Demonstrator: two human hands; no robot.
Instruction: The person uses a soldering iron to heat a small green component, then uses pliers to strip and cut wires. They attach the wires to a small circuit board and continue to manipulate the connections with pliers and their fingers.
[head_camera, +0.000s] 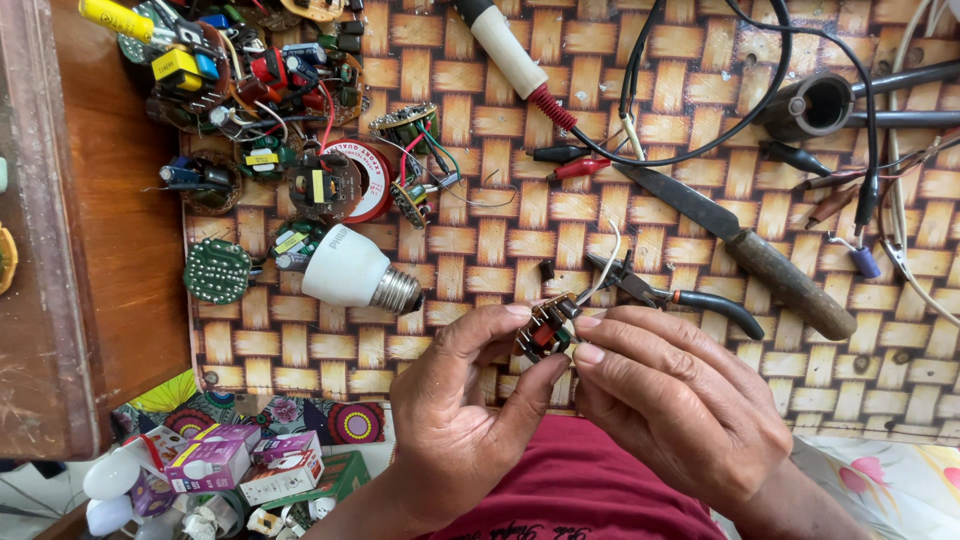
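My left hand (455, 415) and my right hand (670, 400) meet over the front edge of a woven mat (500, 240). Between their fingertips they pinch a small round circuit board (545, 328) with dark and red parts, held on edge. A thin white wire (603, 262) rises from the board. A white bulb base with a metal screw cap (355, 273) lies on the mat just left of my left hand. Small black-handled pliers (670, 292) rest just beyond my right fingers.
Several loose circuit boards and parts (255, 90) are heaped at the mat's far left. A knife with a worn handle (745, 245), clip leads (575, 160) and black cables lie at the far right. Bulb boxes (230, 465) sit at lower left by a wooden table (90, 230).
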